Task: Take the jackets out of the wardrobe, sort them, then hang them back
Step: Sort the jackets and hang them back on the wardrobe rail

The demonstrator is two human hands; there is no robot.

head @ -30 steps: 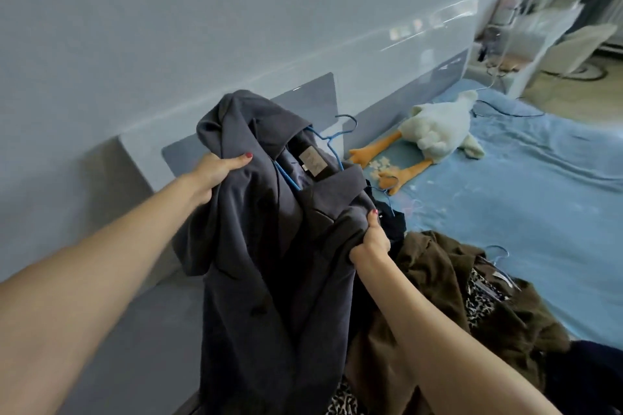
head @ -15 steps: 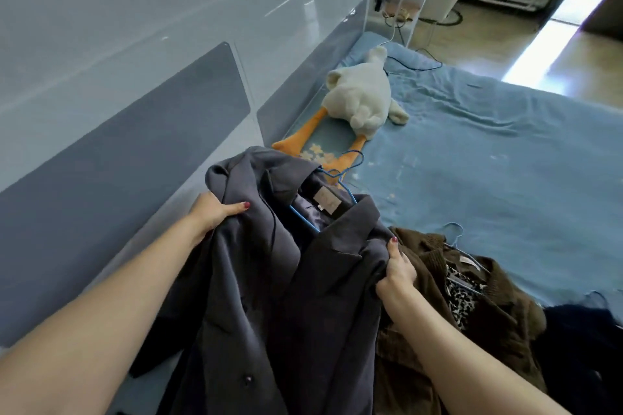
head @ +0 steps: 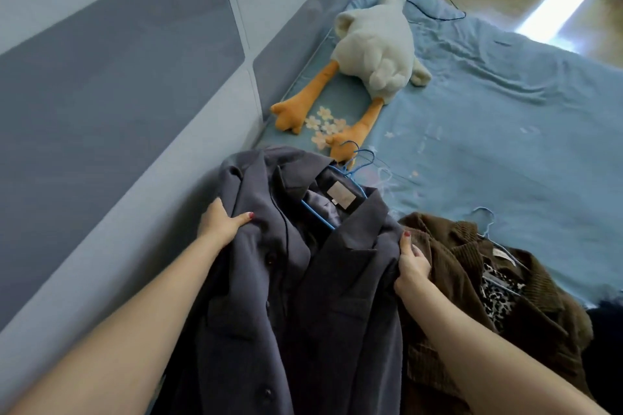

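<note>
Over the bed's (head: 505, 131) near edge, beside the padded headboard (head: 118, 94), both hands are gripping a grey jacket (head: 303, 280) by its shoulders: the left hand (head: 220, 221) is pinching the left shoulder with the thumb on top, and the right hand (head: 411, 263) is clutching the right lapel edge. Holding it spread this way is probably keeping it square on its blue hanger (head: 340, 185) for sorting. A brown jacket (head: 472, 280) is lying just beside it on its own hanger, seemingly already set down. A pale label (head: 341, 195) is showing inside the grey collar, but its writing is too small to read. A plush goose (head: 374, 47) is lying farther up the bed.
</note>
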